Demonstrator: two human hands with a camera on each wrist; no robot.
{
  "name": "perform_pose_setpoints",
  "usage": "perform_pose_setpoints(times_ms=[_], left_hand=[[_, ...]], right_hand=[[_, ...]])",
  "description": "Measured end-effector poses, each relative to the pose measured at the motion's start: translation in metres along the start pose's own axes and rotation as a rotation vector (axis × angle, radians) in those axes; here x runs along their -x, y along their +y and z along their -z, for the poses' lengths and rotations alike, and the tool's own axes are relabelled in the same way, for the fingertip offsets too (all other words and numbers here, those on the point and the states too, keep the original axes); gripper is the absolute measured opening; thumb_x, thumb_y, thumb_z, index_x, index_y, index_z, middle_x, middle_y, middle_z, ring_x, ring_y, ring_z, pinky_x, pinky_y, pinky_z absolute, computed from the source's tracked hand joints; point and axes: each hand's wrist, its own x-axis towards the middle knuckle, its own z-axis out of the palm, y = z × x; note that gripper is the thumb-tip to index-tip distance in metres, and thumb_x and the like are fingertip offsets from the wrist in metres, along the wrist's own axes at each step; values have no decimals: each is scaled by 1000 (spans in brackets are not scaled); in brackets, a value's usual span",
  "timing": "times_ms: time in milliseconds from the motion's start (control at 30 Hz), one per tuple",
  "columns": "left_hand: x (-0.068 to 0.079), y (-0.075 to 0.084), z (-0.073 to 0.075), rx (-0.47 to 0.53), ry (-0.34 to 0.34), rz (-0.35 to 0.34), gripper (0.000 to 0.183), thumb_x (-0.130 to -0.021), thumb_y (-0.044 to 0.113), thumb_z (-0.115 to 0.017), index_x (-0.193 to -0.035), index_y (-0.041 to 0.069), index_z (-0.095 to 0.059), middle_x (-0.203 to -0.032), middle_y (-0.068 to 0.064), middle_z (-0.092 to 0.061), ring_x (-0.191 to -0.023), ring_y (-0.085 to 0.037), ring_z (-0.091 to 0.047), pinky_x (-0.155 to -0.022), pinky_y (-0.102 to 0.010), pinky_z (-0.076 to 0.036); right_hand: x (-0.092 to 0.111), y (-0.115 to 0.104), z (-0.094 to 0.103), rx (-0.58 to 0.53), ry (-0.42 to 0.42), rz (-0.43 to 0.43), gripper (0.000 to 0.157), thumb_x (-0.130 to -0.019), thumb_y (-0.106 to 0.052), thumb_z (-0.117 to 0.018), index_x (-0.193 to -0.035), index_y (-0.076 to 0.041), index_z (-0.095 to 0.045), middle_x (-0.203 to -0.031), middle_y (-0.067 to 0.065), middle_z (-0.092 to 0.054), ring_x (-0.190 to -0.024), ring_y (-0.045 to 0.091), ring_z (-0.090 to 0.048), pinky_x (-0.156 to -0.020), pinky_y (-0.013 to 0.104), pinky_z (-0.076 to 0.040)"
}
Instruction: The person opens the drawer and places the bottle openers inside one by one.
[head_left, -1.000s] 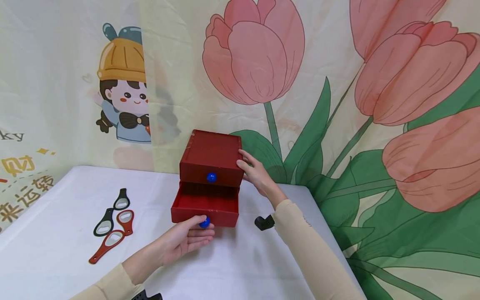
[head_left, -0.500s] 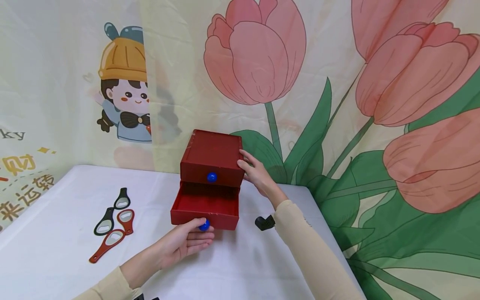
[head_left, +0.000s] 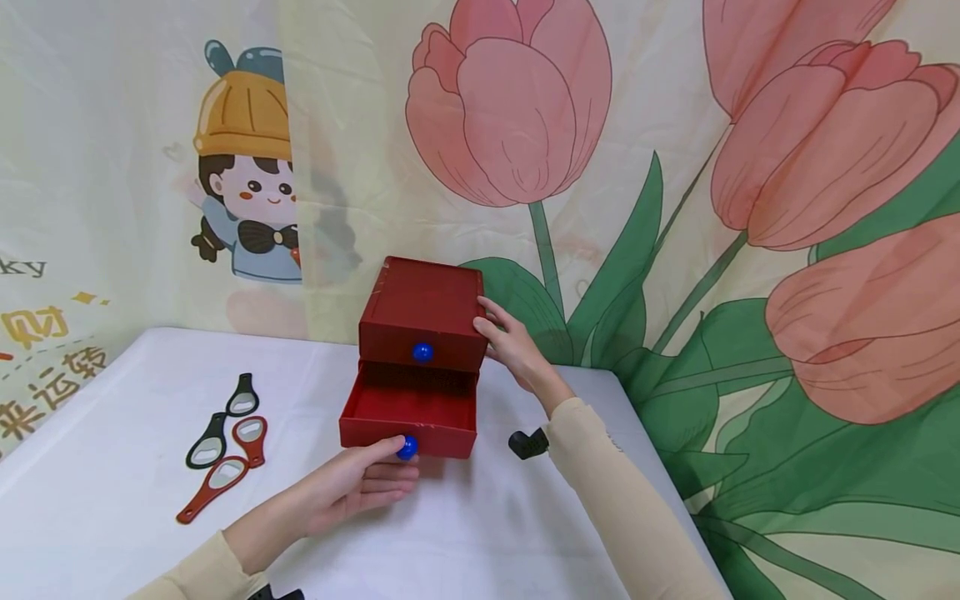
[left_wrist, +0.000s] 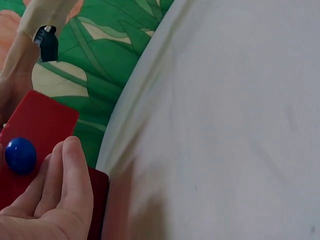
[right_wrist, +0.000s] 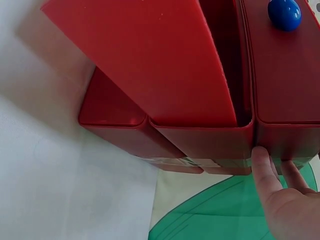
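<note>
A dark red drawer cabinet [head_left: 423, 296] with round blue knobs stands at the back of the table. Its top drawer is closed, and the drawer [head_left: 408, 437] below is pulled out, with a bare red inside. Under it, the right wrist view shows a further compartment [right_wrist: 112, 102]. At the pulled-out drawer's blue knob [head_left: 407, 447] is my left hand [head_left: 345, 492], thumb tip right at the knob's left side, other fingers extended below it. In the left wrist view those fingers [left_wrist: 75, 175] stand straight beside the knob. My right hand [head_left: 517, 346] rests its fingertips on the cabinet's right side.
On the table's left lie several bottle-opener-like tools: two black-handled ones [head_left: 206, 446] and two red-brown ones [head_left: 212, 490]. A white cloth [head_left: 465, 533] covers the table. Behind hangs a tulip-printed curtain [head_left: 517, 117]. A black device [head_left: 528, 444] sits at the right wrist.
The lower drawer has come slightly further out toward me. My left hand's fingers have shifted a little left from around the knob. My right hand has stayed on the cabinet's side.
</note>
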Motion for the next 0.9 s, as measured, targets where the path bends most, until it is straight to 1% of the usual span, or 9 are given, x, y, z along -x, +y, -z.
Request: perform_pose_setpoints(times_ms=[133,300,367,467,567,700,800,900], left_hand=[[6,2,15,-88,1,4,68,-106,48,-62,-147,-6,-53,-131,-21,-71,-121,-37,-72,-101,-43,-59],[18,5,39,-245,26,-5,67,-107,44,-61,-149,-8,-53,-137,-23,-68,-122,-35,-70,-102,-44,-60],[22,7,47,-318,50,-9,65,-107,44,-62,-147,-7,-55,-138,-23,-68,-121,-35,-70,-101,-44,-60],[29,10,57,-412,107,-17,62,-105,44,-64,-144,-5,-60,-137,-20,-69,-120,-33,-70,-100,-45,-60],[39,13,67,-500,161,-48,58,-104,42,-67,-142,-1,-63,-135,-17,-70,-117,-32,-71,-99,-43,-61],[52,15,84,-628,218,-130,52,-103,37,-71,-141,3,-65,-130,-13,-73,-112,-28,-73,-92,-33,-62],[60,16,98,-768,280,-187,49,-101,39,-73,-140,9,-68,-124,-6,-76,-107,-20,-74,-85,-26,-60],[68,18,111,-933,349,-250,48,-99,44,-75,-137,15,-70,-119,1,-77,-104,-13,-74,-83,-25,-58]], right_hand=[[-1,-1,0,2,4,0,60,-113,-32,-53,-168,-31,-31,-169,9,-32,-147,33,-48,-118,51,-46],[-2,0,-1,3,5,-4,60,-113,-33,-53,-168,-32,-31,-169,9,-32,-147,33,-49,-117,50,-47],[-3,1,0,2,7,-5,60,-112,-33,-53,-168,-32,-31,-169,9,-32,-146,33,-49,-117,50,-47],[-2,1,0,5,13,-8,60,-112,-33,-53,-168,-32,-32,-169,9,-32,-146,33,-48,-117,51,-47],[-1,2,1,0,18,-10,60,-112,-33,-54,-168,-32,-32,-169,8,-32,-146,33,-49,-118,51,-46],[-1,2,0,-5,14,-11,60,-112,-33,-54,-168,-32,-31,-169,8,-32,-146,33,-48,-118,50,-47],[-1,2,-1,-2,13,-11,60,-112,-33,-54,-168,-32,-32,-169,8,-32,-146,33,-48,-118,50,-47],[-1,2,-2,2,15,-11,60,-112,-33,-54,-168,-32,-32,-169,8,-32,-147,33,-47,-118,50,-46]])
